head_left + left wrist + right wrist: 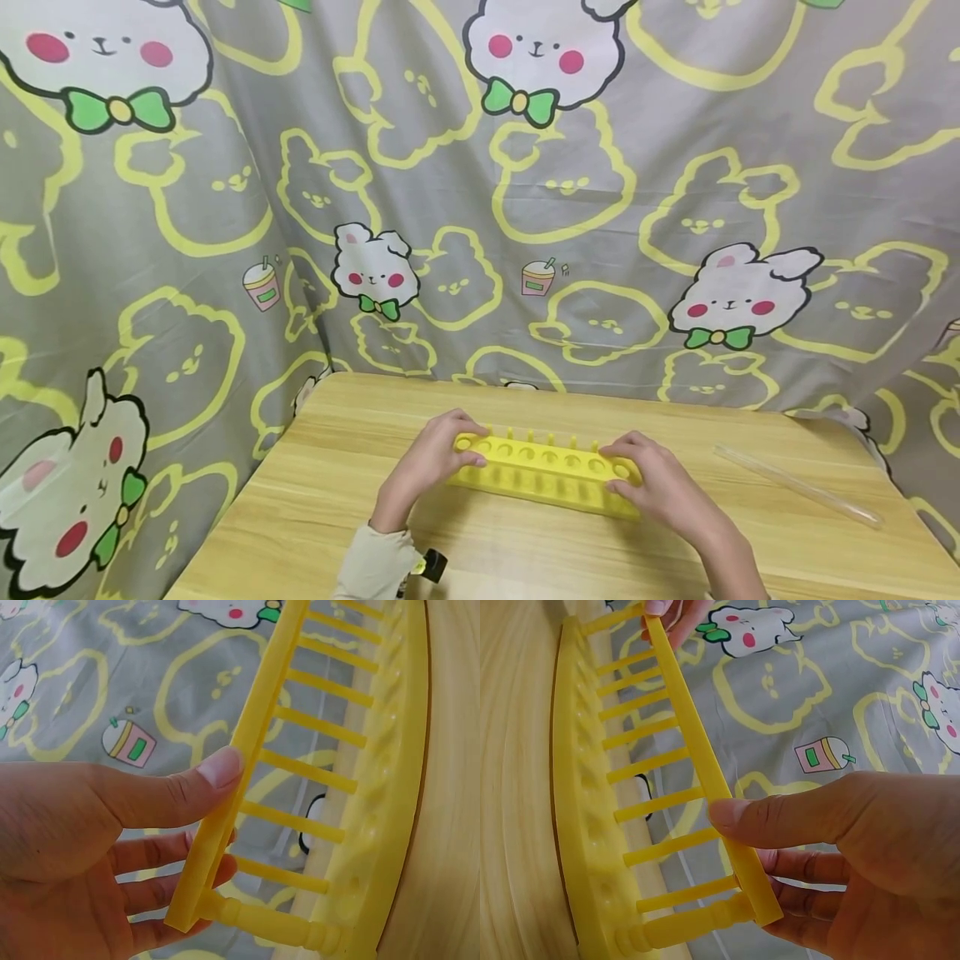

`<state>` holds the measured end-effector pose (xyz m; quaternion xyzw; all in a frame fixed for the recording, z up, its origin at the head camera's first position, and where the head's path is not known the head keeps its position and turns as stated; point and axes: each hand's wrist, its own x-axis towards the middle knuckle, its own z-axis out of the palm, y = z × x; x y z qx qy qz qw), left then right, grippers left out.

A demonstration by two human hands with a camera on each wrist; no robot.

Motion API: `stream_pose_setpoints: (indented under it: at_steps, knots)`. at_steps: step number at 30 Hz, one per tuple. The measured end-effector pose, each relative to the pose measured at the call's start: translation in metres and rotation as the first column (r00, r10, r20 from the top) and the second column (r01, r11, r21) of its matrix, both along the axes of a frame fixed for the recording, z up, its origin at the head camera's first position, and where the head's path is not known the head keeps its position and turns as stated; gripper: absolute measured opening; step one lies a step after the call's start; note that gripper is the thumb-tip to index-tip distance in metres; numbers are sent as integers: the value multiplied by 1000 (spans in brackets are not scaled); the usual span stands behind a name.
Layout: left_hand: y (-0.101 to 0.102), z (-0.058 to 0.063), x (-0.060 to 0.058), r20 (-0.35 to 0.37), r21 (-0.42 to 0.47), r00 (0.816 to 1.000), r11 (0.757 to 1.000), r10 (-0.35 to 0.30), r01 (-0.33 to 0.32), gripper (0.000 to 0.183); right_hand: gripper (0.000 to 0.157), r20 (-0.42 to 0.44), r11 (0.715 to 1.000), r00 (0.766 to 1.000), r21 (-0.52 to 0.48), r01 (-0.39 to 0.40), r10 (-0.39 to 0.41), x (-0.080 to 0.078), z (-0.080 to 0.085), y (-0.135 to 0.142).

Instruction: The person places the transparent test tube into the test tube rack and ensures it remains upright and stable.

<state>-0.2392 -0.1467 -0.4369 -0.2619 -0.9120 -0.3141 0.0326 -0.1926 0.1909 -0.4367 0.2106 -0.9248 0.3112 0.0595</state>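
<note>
While the left hand pinched one end of the rack, the right hand pinched the other, both by the top plate, thumbs on the near edge, fingers round the far side. The rack stood upright mid-table, long side facing the person. Its base looked to touch the table; a slight lift couldn't be ruled out.

Probably moulded plastic: light, stiff, smooth, maybe a bit slippery, so a mild squeeze should have done. The ends were a good place to hold, near the thick leg seen at the left end, likely the sturdiest part. The thin pins looked weakest, apt to bend or snap if grabbed; fingers were better kept off them. A hold at one end only would likely have let the long body tip.

Right of the rack, well apart, a clear tube lay aslant on the table. Glass or plastic, couldn't tell; it looked light and likely to roll, best pinched mid-length. Beyond, a printed curtain hung behind the table.
</note>
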Motion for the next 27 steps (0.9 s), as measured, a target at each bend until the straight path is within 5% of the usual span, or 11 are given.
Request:
stream_pose_setpoints:
  at_steps: [27]
  knots:
    - [16, -9, -2, -74, 27, 997, 999, 37, -35, 38, 39, -42, 998, 998, 9, 55, -54, -4, -4, 8]
